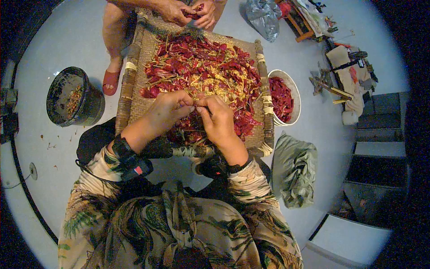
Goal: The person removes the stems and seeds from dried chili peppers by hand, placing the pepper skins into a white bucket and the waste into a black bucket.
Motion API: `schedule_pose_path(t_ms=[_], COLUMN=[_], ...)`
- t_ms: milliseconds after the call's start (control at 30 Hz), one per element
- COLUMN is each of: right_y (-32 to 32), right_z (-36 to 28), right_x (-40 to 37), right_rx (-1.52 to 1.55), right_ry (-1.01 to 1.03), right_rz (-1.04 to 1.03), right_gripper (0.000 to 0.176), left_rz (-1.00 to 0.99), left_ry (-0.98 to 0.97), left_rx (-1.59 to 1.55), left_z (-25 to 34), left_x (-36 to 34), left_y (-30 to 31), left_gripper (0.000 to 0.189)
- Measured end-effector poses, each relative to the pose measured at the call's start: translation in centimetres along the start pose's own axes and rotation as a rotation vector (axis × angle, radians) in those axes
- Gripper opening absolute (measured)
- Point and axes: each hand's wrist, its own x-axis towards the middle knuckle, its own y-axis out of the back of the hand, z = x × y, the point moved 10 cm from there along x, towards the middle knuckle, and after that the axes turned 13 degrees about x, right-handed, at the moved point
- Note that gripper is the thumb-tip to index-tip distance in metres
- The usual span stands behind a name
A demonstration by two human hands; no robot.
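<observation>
Camouflage-patterned clothing [179, 224] lies nearest us. Beyond it, our left hand [168, 107] and right hand [217, 114] meet at the fingertips above the woven tray [135, 85], both closed in a pinch on what appears to be a small chilli piece [195, 104], mostly hidden. Red chillies [201, 56] lie spread across the tray. We judge them light, thin-skinned and brittle; we should grip each lightly near its stem end.

Had a narrow gap to pass through on the left, between black bucket [95, 107] and woven tray [126, 85], hemmed farther along by the other person's red slipper [111, 84]. Found the tray's far edge blocked by that person's hands [172, 11], its right edge crowded by the white bucket [296, 101].
</observation>
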Motion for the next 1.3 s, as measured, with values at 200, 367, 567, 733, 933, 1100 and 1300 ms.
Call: schedule_pose_path(t_ms=[200,367,567,733,933,1100,1300], right_y=[-0.1,0.1,-0.3,-0.6,-0.1,-0.3,-1.1], right_z=[-0.3,0.2,-0.2,0.1,2.2,3.7,4.9], right_x=[-0.1,-0.1,-0.2,-0.4,-1.3,-1.7,-1.8], right_rx=[0.023,0.05,0.02,-0.017,0.153,0.37,0.7], right_ry=[0.044,0.008,0.047,0.003,-0.171,-0.269,-0.376], right_rz=[0.009,-0.002,0.008,0.002,0.118,0.186,0.183], right_gripper=[0.008,0.011,0.011,0.01,0.012,0.013,0.014], left_rz=[-0.085,-0.188,-0.111,0.018,0.038,-0.048,-0.106], left_ry=[0.094,0.282,0.152,0.154,0.269,0.505,0.625], left_rx=[-0.146,-0.313,-0.327,-0.268,-0.382,-0.903,-1.231], left_z=[-1.2,-2.4,-2.9,-2.4,-3.3,-3.6,-3.2], left_x=[-0.1,-0.5,-0.5,-0.6,-0.9,-1.7,-2.2], left_y=[-1.0,-2.0,-2.6,-2.1,-2.7,-4.3,-5.1], left_gripper=[0.009,0.005,0.006,0.008,0.007,0.006,0.006])
